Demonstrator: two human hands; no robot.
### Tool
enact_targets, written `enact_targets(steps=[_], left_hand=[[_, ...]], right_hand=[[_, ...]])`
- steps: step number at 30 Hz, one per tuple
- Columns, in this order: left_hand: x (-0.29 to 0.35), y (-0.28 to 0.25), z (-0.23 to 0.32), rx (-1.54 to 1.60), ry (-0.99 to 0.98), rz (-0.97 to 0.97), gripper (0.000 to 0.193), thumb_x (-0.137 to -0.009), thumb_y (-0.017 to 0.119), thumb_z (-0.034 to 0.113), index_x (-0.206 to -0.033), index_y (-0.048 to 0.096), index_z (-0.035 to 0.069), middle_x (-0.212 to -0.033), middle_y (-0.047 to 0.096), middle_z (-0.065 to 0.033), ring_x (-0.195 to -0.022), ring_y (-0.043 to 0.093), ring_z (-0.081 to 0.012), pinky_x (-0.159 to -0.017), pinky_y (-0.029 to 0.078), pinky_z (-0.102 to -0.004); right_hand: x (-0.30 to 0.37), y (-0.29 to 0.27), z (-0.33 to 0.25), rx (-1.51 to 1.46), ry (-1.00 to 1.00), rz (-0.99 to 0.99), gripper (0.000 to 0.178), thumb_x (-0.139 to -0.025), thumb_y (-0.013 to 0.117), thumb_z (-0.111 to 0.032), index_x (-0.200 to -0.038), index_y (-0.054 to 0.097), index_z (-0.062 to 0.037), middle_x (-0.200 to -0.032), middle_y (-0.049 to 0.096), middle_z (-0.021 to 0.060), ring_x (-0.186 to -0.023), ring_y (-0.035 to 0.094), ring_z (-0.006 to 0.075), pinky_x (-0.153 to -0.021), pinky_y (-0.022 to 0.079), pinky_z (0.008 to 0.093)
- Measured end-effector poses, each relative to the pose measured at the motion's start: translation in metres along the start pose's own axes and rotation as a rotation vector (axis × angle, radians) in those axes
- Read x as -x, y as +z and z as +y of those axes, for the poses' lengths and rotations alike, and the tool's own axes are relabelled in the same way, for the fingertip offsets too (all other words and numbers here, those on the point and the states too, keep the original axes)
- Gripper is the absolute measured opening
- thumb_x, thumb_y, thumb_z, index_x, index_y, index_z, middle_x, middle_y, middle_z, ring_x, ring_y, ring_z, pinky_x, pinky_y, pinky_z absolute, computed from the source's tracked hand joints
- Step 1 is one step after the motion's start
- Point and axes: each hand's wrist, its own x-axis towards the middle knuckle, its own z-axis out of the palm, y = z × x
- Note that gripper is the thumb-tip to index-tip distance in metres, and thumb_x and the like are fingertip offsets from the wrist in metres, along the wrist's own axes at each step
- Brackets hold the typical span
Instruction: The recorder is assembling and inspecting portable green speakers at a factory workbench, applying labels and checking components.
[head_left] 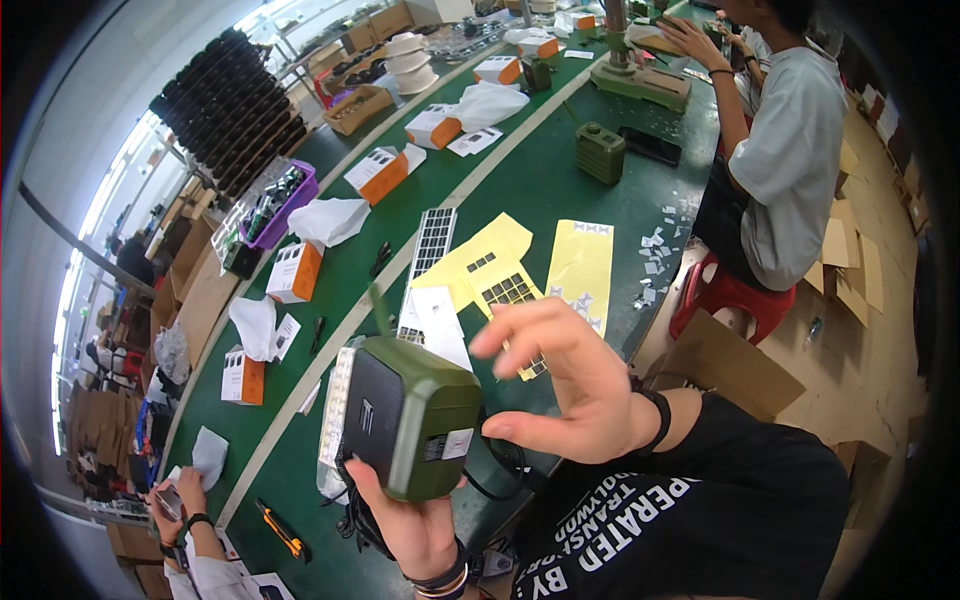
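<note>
A green jerrycan-shaped lamp (450, 385) with a black face and a strip of LEDs along one edge is tilted in my left hand (415, 530), which grips it from below. On its side is a small black-and-white label (448, 445). My right hand (575, 390) hovers just right of the lamp, fingers curved and apart, with nothing visible between them. Beneath and beyond that hand lie a yellow sheet with black stickers (505, 285) and a second yellow sheet (583, 250) with pale stickers. A white sheet with a black label grid (433, 240) lies to their left.
A second green can-shaped lamp (600, 155) and a black phone (650, 146) stand farther along the green table. Orange-and-white boxes (295, 272) line the left. A yellow-and-black box cutter (283, 530) lies near left. Co-workers sit at right (790, 150) and lower left.
</note>
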Motion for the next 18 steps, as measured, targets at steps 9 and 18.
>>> enact_targets(steps=[9,18], left_hand=[[0.015,0.025,-0.001,-0.813,0.81,0.191,0.105,-0.061,0.075,0.057,-0.132,0.019,0.003,-0.12,0.043,-0.0139,-0.103,0.05,-0.0223,-0.082,0.047,-0.032],[0.025,0.022,-0.004,-0.955,0.927,0.183,0.098,-0.065,0.072,0.058,-0.131,0.023,0.004,-0.119,0.044,-0.0136,-0.102,0.052,-0.0214,-0.084,0.047,-0.034]], right_hand=[[-0.008,0.021,-0.021,0.029,-0.273,-0.213,0.022,-0.068,0.066,0.006,-0.085,0.054,-0.0005,-0.09,0.057,0.0107,-0.082,0.054,0.0298,-0.077,0.047,0.0375],[-0.001,0.042,-0.02,0.052,-0.348,-0.14,0.022,-0.073,0.069,0.003,-0.089,0.055,-0.0009,-0.096,0.062,0.0127,-0.087,0.057,0.027,-0.087,0.047,0.0434]])
